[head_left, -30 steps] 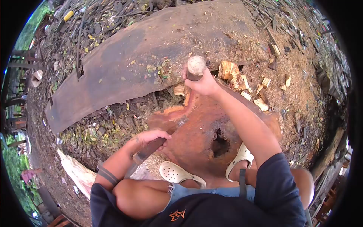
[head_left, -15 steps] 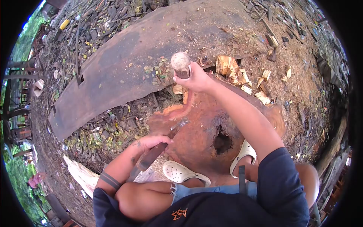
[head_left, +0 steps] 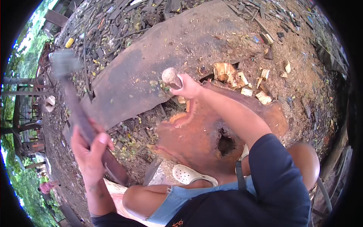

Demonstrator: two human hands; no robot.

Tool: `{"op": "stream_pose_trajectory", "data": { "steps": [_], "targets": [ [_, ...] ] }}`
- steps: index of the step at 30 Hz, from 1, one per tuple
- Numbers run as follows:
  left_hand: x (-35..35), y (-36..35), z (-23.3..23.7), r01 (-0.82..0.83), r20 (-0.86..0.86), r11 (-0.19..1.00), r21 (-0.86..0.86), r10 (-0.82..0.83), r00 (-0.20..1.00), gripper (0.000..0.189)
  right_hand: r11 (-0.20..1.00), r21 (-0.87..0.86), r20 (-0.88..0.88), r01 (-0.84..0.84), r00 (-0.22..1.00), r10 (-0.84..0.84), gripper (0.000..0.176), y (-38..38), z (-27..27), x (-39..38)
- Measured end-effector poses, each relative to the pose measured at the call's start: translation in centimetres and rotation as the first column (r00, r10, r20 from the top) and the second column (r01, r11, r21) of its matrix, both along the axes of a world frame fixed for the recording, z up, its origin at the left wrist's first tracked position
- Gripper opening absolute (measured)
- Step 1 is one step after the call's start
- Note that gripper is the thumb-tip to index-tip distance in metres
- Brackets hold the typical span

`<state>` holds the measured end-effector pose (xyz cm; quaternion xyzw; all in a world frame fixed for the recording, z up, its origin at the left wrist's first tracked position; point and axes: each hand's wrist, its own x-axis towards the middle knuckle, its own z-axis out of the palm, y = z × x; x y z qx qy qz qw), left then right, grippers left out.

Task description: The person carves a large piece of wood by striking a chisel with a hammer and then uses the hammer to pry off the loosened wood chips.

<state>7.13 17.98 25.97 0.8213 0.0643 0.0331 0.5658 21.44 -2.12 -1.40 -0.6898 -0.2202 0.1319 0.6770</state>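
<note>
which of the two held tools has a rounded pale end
The right-hand tool, gripped by the right hand close to that pale end; the long-handled tool in the left hand has a blurred greyish head instead.

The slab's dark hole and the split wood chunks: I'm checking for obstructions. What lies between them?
In the head view, the right forearm crosses between the dark hole and the split wood chunks, over the reddish slab.

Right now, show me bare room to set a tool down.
The reddish slab is bare left of its dark hole, beyond the left clog. The dark sheet is mostly bare between far debris and the right hand. Split chunks crowd along the slab's far edge.
</note>
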Motion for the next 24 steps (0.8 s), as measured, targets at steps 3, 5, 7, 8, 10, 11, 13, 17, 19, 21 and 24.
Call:
{"op": "stream_pose_trajectory", "data": {
  "steps": [3, 5, 7, 8, 10, 11, 13, 17, 19, 21, 24],
  "targets": [
    [1.5, -2.6, 1.0, -0.072, 0.299, 0.995, -0.063, 0.087, 0.95, 0.023, 0.998, -0.056, -0.025, -0.006, 1.0, 0.004, 0.021, 0.1, 0.1, 0.3],
    [1.4, -4.2, -0.1, -0.142, 0.319, 0.99, 0.012, 0.13, 0.939, 0.02, 0.999, -0.034, -0.047, -0.028, 0.999, 0.027, 0.02, 0.1, 0.2, 0.2],
    [1.5, -6.6, -4.6, -0.251, 0.299, 0.946, 0.206, 0.184, 0.936, 0.011, 1.0, 0.01, -0.009, -0.015, 1.0, 0.015, 0.02, 0.3, -0.3, 0.3],
    [1.3, -6.9, -8.2, -0.167, 0.26, 0.903, 0.395, 0.064, 0.963, 0.009, 1.0, 0.015, 0.01, -0.02, 1.0, 0.02, 0.021, 0.2, 0.1, 0.2],
    [1.3, -6.5, -11.5, 0.079, -0.213, 0.93, 0.358, -0.001, 0.977, 0.008, 0.999, 0.041, 0.008, -0.031, 1.0, 0.03, 0.021, -0.2, 0.2, -0.2],
    [1.5, -6.2, -11.3, 0.125, -0.58, 0.989, 0.081, -0.055, 0.813, 0.008, 0.998, 0.055, 0.009, -0.033, 0.999, 0.033, 0.022, -0.4, 0.4, -0.3],
    [1.5, -6.0, -7.9, 0.058, -0.501, 0.995, 0.086, -0.007, 0.865, 0.018, 1.0, 0.011, -0.026, -0.003, 1.0, 0.003, 0.024, -0.7, 1.0, -0.9],
    [-0.1, -3.2, 4.1, -0.052, 0.049, 0.825, 0.563, 0.029, 0.998, 0.017, 1.0, -0.014, 0.063, 0.014, 0.998, -0.013, 0.032, -0.3, 0.1, -0.5],
    [0.3, -3.3, 11.7, -0.334, 0.416, 0.859, 0.387, 0.161, 0.895, 0.017, 0.998, -0.048, -0.021, -0.04, 0.999, 0.039, 0.036, -0.1, -0.3, 0.2],
    [1.0, 0.6, 18.6, -0.228, 0.723, 0.888, 0.399, -0.152, 0.674, 0.024, 1.0, -0.019, -0.002, -0.009, 1.0, 0.009, 0.035, 0.0, -0.3, 0.0],
    [2.1, -2.7, 10.2, -0.42, 0.786, 0.742, 0.523, -0.229, 0.575, 0.025, 1.0, -0.016, -0.01, -0.02, 1.0, 0.02, 0.036, 0.2, -1.0, 0.4]
  ]
}}
